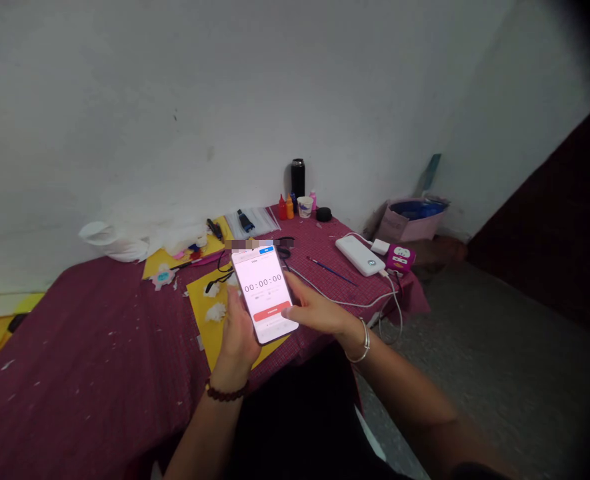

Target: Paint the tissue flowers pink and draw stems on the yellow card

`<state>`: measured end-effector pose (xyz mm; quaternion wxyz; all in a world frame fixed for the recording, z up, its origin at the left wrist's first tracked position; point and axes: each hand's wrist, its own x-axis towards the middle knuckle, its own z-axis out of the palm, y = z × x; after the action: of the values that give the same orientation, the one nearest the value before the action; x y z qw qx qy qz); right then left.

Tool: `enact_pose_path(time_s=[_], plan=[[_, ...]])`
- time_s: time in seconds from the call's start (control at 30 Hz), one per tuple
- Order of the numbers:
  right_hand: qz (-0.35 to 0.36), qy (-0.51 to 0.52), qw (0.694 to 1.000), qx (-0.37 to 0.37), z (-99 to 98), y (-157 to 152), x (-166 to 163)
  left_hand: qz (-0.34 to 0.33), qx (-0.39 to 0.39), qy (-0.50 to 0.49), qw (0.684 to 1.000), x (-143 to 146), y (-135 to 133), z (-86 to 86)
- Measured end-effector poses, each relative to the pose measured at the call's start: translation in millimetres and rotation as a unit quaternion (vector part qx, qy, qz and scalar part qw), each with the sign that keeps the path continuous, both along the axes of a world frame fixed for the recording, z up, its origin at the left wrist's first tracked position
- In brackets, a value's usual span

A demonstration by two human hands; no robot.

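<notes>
A lit smartphone is held upright over the table, tilted toward me, its screen reading 00:00:00 above a red button. My left hand grips its left edge and lower back. On the other side, my right hand closes around the right edge, the thumb lying at the red button and the fingers partly hidden behind the phone. Beneath the phone lies a yellow sheet with white fluffy clumps on it. A black cord runs beside the phone's left side.
A maroon cloth covers the table. To the right are a paintbrush, a white power bank with cables and a purple power socket. Paint bottles, a paper cup and a black flask stand by the wall.
</notes>
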<state>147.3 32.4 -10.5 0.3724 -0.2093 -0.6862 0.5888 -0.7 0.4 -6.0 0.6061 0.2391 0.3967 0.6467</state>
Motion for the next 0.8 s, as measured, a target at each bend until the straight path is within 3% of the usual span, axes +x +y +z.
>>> enact_pose_path(time_s=[0.13,0.37,0.8], plan=[[0.002,0.002,1.0,-0.003,-1.1,0.7,-0.7,-0.02,0.006,-0.013,1.0,-1.2,0.5,-1.8],[0.023,0.023,0.999,0.005,0.4,1.6,0.3,0.011,-0.001,-0.012,1.0,-0.8,0.6,2.3],[0.031,0.042,0.999,-0.002,-4.0,4.5,-0.3,-0.002,-0.005,-0.026,1.0,1.2,0.0,6.6]])
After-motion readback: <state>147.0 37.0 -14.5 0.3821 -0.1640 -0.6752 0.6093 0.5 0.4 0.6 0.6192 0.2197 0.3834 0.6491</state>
